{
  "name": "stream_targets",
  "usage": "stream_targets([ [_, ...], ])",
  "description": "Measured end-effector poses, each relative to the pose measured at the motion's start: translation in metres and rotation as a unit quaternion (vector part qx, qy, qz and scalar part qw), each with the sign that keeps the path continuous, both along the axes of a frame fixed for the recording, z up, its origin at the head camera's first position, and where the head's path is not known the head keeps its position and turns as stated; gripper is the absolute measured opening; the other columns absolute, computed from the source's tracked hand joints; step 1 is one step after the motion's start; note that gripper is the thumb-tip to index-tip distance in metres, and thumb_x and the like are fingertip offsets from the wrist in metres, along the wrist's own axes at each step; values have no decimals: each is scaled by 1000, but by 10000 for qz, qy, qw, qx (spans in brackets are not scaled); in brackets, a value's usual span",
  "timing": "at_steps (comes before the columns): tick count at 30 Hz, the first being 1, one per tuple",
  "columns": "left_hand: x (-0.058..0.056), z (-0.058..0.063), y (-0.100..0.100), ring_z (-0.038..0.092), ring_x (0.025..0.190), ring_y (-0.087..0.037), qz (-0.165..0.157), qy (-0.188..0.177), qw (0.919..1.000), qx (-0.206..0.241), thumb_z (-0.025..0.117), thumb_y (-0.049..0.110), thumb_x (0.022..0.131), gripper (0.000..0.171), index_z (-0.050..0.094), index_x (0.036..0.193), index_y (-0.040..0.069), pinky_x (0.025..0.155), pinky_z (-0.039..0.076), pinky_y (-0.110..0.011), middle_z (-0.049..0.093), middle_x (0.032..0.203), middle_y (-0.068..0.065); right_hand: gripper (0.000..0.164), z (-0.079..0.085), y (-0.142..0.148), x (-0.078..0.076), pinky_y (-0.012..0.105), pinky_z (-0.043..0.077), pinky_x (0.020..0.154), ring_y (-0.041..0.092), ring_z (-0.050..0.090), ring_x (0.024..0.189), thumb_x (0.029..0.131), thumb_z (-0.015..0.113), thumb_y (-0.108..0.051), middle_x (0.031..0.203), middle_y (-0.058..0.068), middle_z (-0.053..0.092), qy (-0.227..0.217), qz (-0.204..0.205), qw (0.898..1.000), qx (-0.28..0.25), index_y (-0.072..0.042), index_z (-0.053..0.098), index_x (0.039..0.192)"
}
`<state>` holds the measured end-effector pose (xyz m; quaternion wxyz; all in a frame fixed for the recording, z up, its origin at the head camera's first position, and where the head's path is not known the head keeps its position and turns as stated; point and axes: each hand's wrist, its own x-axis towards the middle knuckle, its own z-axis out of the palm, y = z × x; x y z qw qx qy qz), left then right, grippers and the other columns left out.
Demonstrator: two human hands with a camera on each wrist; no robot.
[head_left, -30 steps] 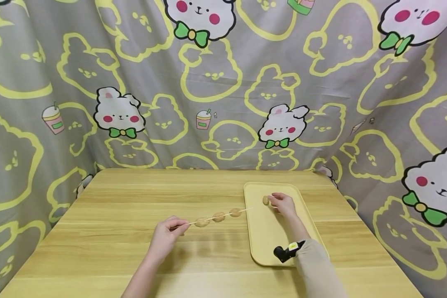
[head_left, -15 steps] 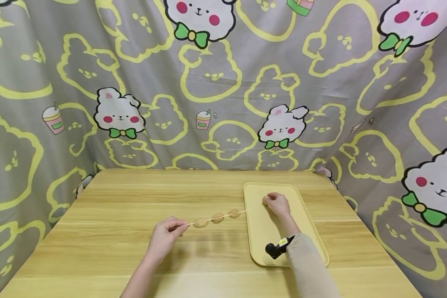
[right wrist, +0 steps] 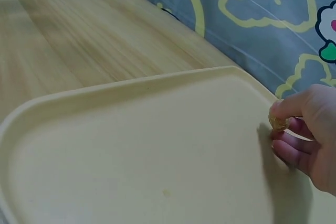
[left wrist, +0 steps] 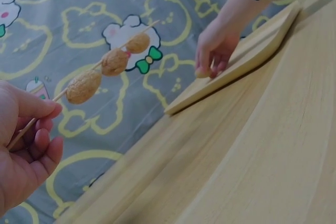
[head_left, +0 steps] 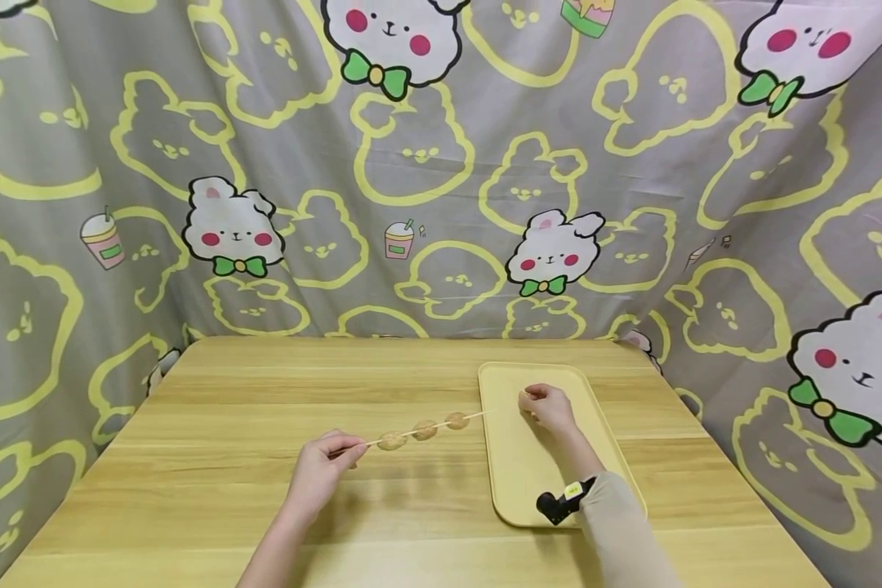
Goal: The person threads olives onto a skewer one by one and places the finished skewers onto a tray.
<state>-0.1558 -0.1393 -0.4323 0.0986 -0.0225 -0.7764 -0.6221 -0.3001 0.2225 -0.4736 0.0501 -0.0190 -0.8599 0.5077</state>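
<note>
My left hand [head_left: 323, 469] pinches a thin wooden skewer [left wrist: 59, 95] near its lower end, between thumb and fingers. Threaded on it are three wrinkled brown meatballs; the largest meatball [left wrist: 84, 87] sits closest to the hand, the smallest [left wrist: 138, 43] toward the bare tip. The skewer slants up to the right above the table, its tip reaching over the tray's left edge in the head view. Over the far part of the yellow tray [head_left: 536, 482], my right hand [head_left: 551, 408] pinches one loose meatball [right wrist: 278, 120] with thumb and fingertips. Fingers hide part of that meatball.
The wooden table [head_left: 228, 425] extends left of the tray. A raised rim [right wrist: 131, 83] runs round the tray, with a small crumb [right wrist: 166, 193] on its floor. A patterned grey curtain [head_left: 309, 163] encloses the table's back and sides. A black wrist camera [head_left: 559, 502] sticks out from my right wrist.
My right hand has shifted a little left and turned, so its fingers now cover more of the loose meatball in the head view. The left hand and skewer stay nearly still.
</note>
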Motion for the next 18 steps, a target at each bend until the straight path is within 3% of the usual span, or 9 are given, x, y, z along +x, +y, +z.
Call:
stream_targets([
  [9, 0, 0, 0, 57, 68, -18, -13, 28, 10000, -5, 68, 0, 81, 7, 69, 85, -5, 63, 50, -27, 61, 78, -6, 28, 2, 3, 11, 27, 53, 64, 13, 59, 72, 86, 62, -4, 90, 15, 59, 132, 144, 9978, -635, 13, 59, 107],
  [18, 0, 1, 1, 58, 69, -20, -15, 17, 10000, -18, 68, 0, 81, 5, 70, 84, -3, 62, 50, -27, 60, 77, -6, 30, 13, 4, 24, 22, 49, 68, 23, 60, 87, 80, 64, 4, 104, 22, 60, 520, 527, 9970, -224, 10, 59, 109],
])
